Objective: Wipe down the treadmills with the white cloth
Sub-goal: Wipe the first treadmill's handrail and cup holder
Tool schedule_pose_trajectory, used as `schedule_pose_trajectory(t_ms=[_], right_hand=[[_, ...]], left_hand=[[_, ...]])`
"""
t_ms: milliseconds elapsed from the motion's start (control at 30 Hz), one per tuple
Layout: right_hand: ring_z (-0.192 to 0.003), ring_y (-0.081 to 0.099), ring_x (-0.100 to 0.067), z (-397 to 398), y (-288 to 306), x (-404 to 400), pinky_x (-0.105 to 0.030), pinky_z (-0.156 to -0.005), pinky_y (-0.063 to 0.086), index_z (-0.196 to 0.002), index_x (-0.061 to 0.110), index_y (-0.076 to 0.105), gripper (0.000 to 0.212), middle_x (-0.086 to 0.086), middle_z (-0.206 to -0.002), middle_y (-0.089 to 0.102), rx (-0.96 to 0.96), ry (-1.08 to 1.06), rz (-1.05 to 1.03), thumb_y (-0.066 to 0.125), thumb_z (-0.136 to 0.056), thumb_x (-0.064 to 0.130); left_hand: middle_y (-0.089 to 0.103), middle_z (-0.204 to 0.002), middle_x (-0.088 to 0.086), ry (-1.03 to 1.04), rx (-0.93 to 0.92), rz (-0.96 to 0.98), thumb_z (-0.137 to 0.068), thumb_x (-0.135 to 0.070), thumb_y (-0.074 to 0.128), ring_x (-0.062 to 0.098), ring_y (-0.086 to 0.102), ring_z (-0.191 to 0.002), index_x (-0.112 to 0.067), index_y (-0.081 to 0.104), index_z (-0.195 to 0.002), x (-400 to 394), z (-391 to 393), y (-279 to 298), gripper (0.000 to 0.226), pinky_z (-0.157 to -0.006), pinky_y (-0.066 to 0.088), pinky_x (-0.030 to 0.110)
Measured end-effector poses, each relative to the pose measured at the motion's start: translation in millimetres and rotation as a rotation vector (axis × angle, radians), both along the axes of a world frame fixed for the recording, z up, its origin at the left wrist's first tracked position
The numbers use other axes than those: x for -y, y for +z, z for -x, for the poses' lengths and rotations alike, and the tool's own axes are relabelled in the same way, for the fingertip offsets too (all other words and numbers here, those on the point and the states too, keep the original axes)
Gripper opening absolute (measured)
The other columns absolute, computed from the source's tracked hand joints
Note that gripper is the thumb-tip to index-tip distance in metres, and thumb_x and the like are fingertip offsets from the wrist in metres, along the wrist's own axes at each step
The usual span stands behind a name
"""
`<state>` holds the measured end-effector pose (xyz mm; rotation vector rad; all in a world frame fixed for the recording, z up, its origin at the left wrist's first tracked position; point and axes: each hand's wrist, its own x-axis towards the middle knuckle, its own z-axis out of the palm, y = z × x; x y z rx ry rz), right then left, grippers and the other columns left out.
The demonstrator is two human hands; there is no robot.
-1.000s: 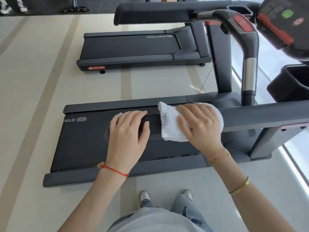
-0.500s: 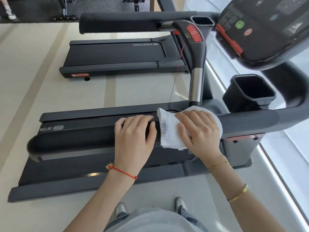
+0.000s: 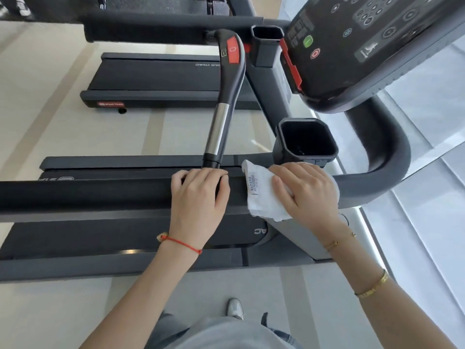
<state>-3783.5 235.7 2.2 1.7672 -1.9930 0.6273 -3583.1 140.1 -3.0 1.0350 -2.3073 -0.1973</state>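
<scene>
A white cloth (image 3: 259,197) with a small printed label lies draped over the near treadmill's dark padded handrail (image 3: 88,195), close to where the rail bends toward the console. My right hand (image 3: 309,192) lies flat on the cloth with the fingers spread and presses it against the rail. Just left of the cloth, my left hand (image 3: 198,202) grips the same rail, with its fingers curled over the far side. The treadmill's belt deck (image 3: 75,238) runs below the rail.
A console (image 3: 364,41) with buttons hangs at the upper right, with a black cup holder (image 3: 305,142) beneath it. A chrome-and-black grip bar (image 3: 221,117) rises just behind my left hand. A second treadmill (image 3: 156,74) stands beyond on the pale floor. A window ledge runs along the right.
The view has swung toward the console and closer to the rail. Both hands have stayed on the handrail, with the cloth now nearer the cup holder and the rail's bend.
</scene>
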Motion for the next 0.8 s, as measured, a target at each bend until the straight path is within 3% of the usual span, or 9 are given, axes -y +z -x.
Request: schedule_pose_trajectory(t_ms=[267,367,633,700,800], right_hand=[[-0.068,0.056,-0.021,-26,5,23,-0.034,-0.067,0.043,-0.091,0.022,0.067,0.046,0.003,-0.074,0.062,-0.001,-0.024,-0.183,0.027,-0.103,0.041],[-0.065,0.054,-0.02,-32,3,28,-0.034,-0.064,0.041,-0.086,0.022,0.066,0.046,0.003,-0.07,0.059,0.008,-0.011,-0.152,0.027,-0.103,0.04],[-0.095,0.062,-0.024,3,-13,-9,-0.035,-0.088,0.046,-0.117,0.018,0.066,0.033,0.001,-0.105,0.067,-0.052,0.071,0.039,0.044,-0.102,0.038],[-0.09,0.062,-0.022,-1,-10,-3,-0.034,-0.084,0.046,-0.11,0.02,0.069,0.033,0.003,-0.097,0.068,-0.011,0.021,0.029,0.043,-0.101,0.038],[-0.068,0.057,-0.022,-24,-1,21,-0.034,-0.067,0.043,-0.086,0.022,0.067,0.042,0.003,-0.074,0.063,-0.003,-0.065,-0.089,0.032,-0.102,0.038]], left_hand=[[0.068,-0.082,-0.009,0.094,0.02,0.071,-0.1,-0.022,0.043,0.018,0.061,-0.077,-0.018,0.066,-0.086,-1,8,-4,0.027,-0.088,0.038,0.036],[0.064,-0.075,-0.006,0.108,0.036,0.077,-0.101,-0.02,0.038,0.02,0.058,-0.073,-0.015,0.062,-0.081,1,7,-5,0.031,-0.086,0.038,0.037],[0.07,-0.087,-0.01,0.063,0.063,0.054,-0.102,-0.018,0.043,0.016,0.062,-0.082,-0.02,0.069,-0.093,1,4,-2,0.028,-0.092,0.038,0.034],[0.07,-0.088,-0.01,0.062,0.063,0.05,-0.102,-0.017,0.042,0.015,0.062,-0.083,-0.02,0.07,-0.094,1,4,-2,0.029,-0.093,0.037,0.033],[0.067,-0.081,-0.008,0.061,0.067,0.025,-0.101,-0.019,0.037,0.017,0.06,-0.078,-0.017,0.066,-0.088,2,5,-1,0.033,-0.09,0.036,0.033]])
